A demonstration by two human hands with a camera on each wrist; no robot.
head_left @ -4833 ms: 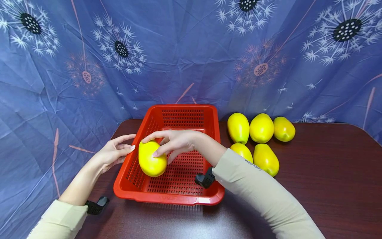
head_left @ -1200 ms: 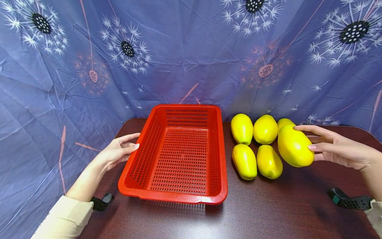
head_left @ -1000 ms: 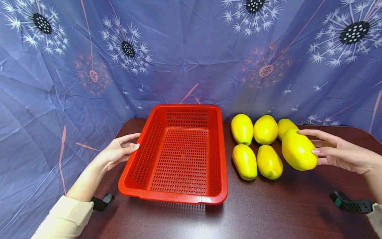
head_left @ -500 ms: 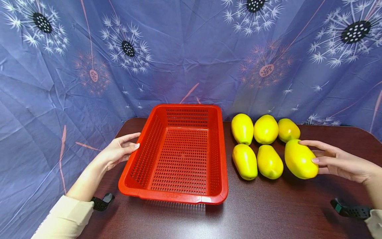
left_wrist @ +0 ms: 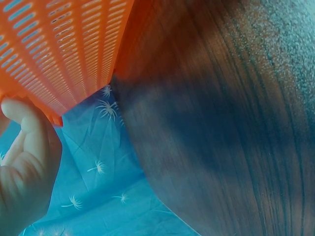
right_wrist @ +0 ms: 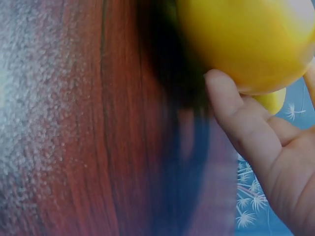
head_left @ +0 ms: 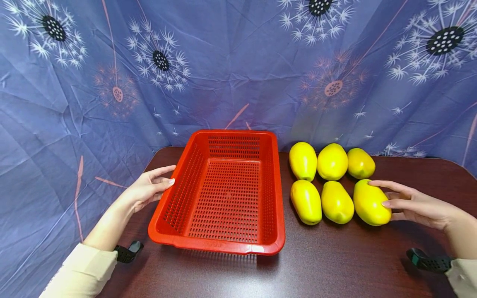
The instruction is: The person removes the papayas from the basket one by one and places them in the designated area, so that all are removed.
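Observation:
A red plastic basket (head_left: 227, 198) with slotted walls stands on the table, nothing inside it. At its left rim is my left hand (head_left: 150, 188), thumb and fingers holding the edge; the left wrist view shows the bent thumb (left_wrist: 24, 115) against the basket's rim. My right hand (head_left: 419, 205) grips a yellow oval fruit (head_left: 370, 203) with a greenish tip, thumb on the near side and forefinger over the top. That fruit sits at the right end of the front row. In the right wrist view the thumb (right_wrist: 241, 113) lies right against the fruit's underside.
Several similar yellow fruits (head_left: 332, 161) stand in two rows right of the basket, three at the back. The dark wood table (head_left: 335, 265) meets a blue dandelion-print cloth (head_left: 231, 82) behind. Black straps with cameras (head_left: 128, 251) sit at both wrists.
My right hand has taken the yellow fruit out of the basket, across to the right, and lowered it beside the front row. My left hand has stayed at the basket's rim.

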